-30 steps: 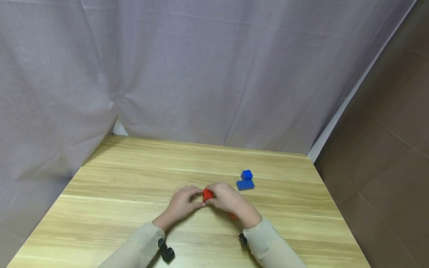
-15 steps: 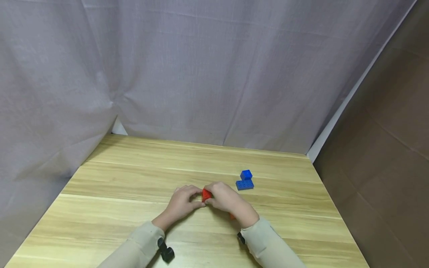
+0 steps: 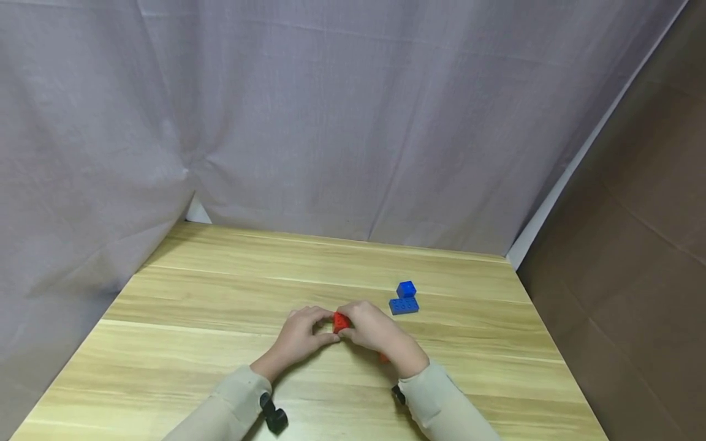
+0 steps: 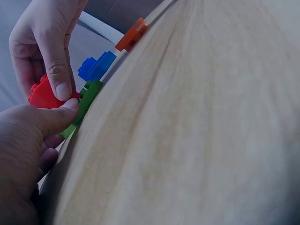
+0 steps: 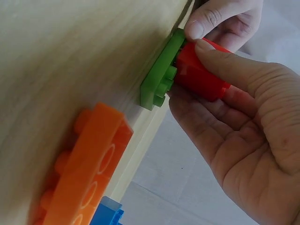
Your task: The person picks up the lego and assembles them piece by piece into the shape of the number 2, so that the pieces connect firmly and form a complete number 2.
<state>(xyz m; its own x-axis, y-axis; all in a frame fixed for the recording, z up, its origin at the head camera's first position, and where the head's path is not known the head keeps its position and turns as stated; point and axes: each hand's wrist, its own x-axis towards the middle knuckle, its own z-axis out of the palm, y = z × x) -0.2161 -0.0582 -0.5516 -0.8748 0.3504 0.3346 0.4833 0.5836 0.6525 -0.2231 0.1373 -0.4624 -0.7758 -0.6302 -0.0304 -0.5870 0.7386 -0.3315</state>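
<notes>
My right hand [image 3: 372, 327] pinches a red toy brick [image 5: 197, 72] between thumb and fingers. The red brick stands against the studs of a longer green brick [image 5: 161, 68], near its far end, and several green studs show beside it. On the left side, my left hand [image 3: 298, 337] grips that end of the green brick, its thumb right at the seam with the red one and its fingers curled below. Both bricks are close over the wooden table. From the head, the green brick is hidden by the hands and only the red [image 3: 341, 321] shows.
An orange brick [image 5: 93, 159] lies studs down by my right forearm, mostly covered by it in the head view. Farther back on the right, a flat blue brick [image 3: 404, 306] has a smaller blue block [image 3: 406, 289] behind it. Grey cloth [image 3: 309, 122] hangs beyond the table [image 3: 220, 269].
</notes>
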